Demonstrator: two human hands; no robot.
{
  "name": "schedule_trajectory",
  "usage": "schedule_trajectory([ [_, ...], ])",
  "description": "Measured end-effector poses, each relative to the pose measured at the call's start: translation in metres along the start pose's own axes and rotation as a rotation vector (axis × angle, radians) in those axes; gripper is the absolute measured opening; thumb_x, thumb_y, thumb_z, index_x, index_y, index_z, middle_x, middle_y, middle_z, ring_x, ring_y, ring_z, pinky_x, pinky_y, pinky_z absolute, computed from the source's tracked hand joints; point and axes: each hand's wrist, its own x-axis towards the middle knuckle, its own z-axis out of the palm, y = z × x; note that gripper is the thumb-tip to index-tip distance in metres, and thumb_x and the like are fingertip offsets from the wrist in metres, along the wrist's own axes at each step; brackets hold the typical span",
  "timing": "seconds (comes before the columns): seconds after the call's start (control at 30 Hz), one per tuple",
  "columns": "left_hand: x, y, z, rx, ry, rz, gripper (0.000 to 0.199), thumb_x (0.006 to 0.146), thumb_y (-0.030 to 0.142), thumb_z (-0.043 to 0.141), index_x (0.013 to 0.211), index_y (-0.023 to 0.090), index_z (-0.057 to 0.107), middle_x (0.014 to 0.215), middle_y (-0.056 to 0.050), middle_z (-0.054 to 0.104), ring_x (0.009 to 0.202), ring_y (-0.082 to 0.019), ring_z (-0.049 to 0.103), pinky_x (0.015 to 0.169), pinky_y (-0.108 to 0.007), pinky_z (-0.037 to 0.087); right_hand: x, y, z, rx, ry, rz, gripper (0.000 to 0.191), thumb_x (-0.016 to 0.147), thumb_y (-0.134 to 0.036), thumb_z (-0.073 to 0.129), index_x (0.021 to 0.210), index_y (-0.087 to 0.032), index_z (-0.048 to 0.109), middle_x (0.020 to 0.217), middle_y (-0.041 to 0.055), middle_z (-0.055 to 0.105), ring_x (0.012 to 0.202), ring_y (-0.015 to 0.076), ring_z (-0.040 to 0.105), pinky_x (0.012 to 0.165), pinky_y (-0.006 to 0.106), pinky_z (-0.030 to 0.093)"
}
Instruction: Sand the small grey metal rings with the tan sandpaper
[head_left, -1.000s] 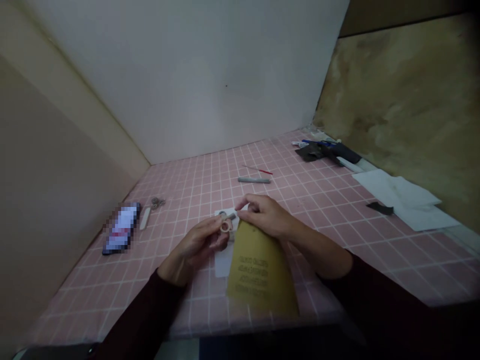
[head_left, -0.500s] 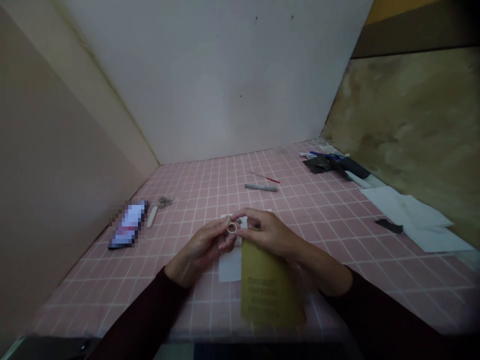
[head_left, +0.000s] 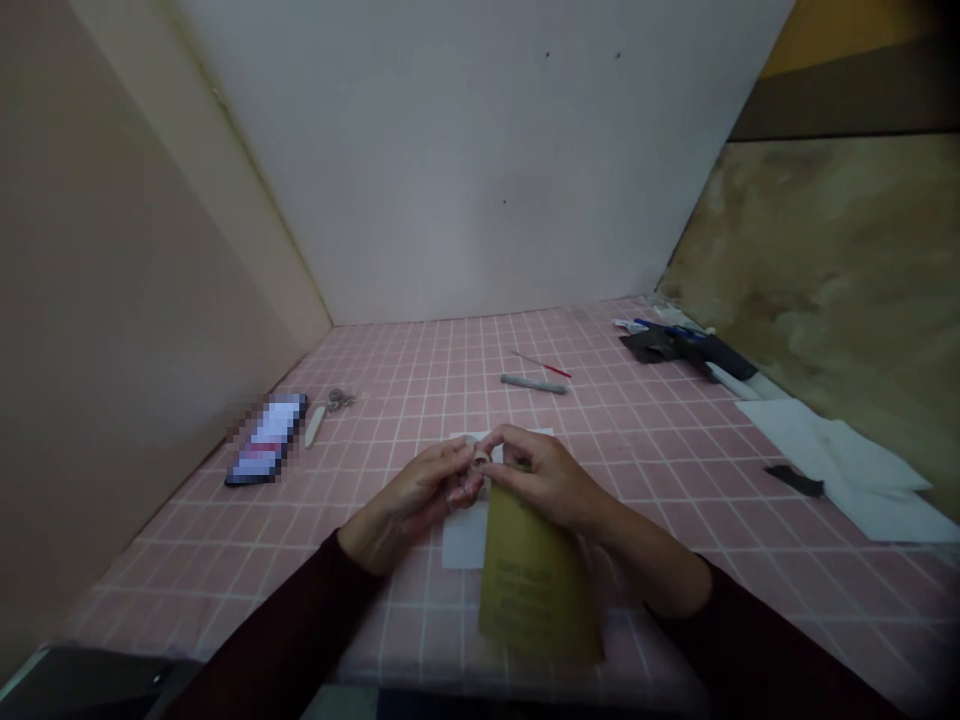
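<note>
The left hand (head_left: 439,478) pinches one small ring (head_left: 481,457); the right hand (head_left: 546,478), fingers curled against it, grips one yellow sheet (head_left: 536,590).

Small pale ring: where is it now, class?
In the head view, the ring is near the centre, between the left hand and right hand, up and left of the yellow sheet.

Surface (head_left: 420,385): pink, white-gridded. Directly on it: phone (head_left: 268,440), pale strip (head_left: 315,427), left; grey rod (head_left: 533,384), thin red-ended stick (head_left: 556,371), centre; white papers (head_left: 844,455), right.
</note>
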Motion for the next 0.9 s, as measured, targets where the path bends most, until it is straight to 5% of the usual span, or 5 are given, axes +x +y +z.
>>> schedule_trajectory([
  [0.27,0.0003,-0.0057,-0.0014,0.147,0.064,0.007,0.028,0.091,0.038,0.066,0.081,0.012,0.062,0.065,0.0,0.057,0.053,-0.006,0.044,0.049,-0.018,0.029,0.0044,0.0012,0.0006,0.35,-0.077,0.237,0.028,0.083,-0.044,0.069,0.085,-0.017,0.061,0.075,0.0029,0.067,0.067,0.0141,0.056,0.064,0.028,0.039],
  [0.9,0.003,0.0021,0.0013,0.426,0.193,0.148,0.032,0.084,0.043,0.07,0.075,0.015,0.057,0.062,0.002,0.059,0.051,-0.008,0.05,0.05,-0.021,0.036,0.0033,0.0029,0.0026,0.511,-0.074,0.381,0.036,0.078,-0.05,0.072,0.081,-0.018,0.056,0.073,-0.0017,0.058,0.062,0.0112,0.049,0.061,0.027,0.037],
])
